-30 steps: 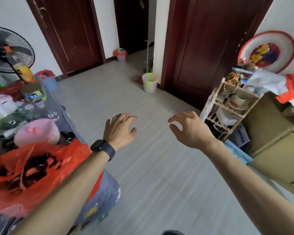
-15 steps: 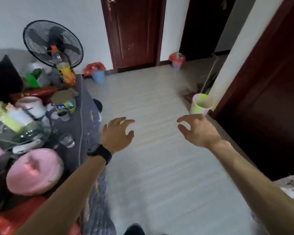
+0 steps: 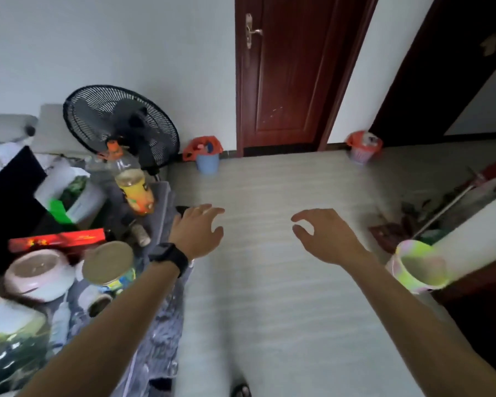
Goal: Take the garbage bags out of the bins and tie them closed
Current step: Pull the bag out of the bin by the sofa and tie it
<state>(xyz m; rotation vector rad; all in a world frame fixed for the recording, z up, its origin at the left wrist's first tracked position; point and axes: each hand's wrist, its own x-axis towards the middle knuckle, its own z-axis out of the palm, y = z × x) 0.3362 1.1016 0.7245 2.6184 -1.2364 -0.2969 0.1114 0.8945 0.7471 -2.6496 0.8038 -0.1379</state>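
Observation:
A small blue bin (image 3: 207,162) lined with a red garbage bag (image 3: 202,146) stands on the floor against the far wall, left of a dark red door. A pale pink bin (image 3: 360,155) with its own red bag (image 3: 364,140) sits further right by a dark doorway. A green and pink bin (image 3: 417,267) with no visible bag stands near my right forearm. My left hand (image 3: 196,230), with a black watch on the wrist, and my right hand (image 3: 325,233) both hover over the floor, fingers loosely spread, holding nothing.
A cluttered table (image 3: 155,296) with a grey cloth fills the left side, carrying a bottle (image 3: 133,184), tins and bowls. A black standing fan (image 3: 121,126) is behind it. A broom (image 3: 447,207) and dustpan lie at the right. A white pillar (image 3: 476,239) edges the right.
The view has swung left and moved forward: the fan, the blue bin and the pink bin are nearer and more central. Both hands stay raised and empty.

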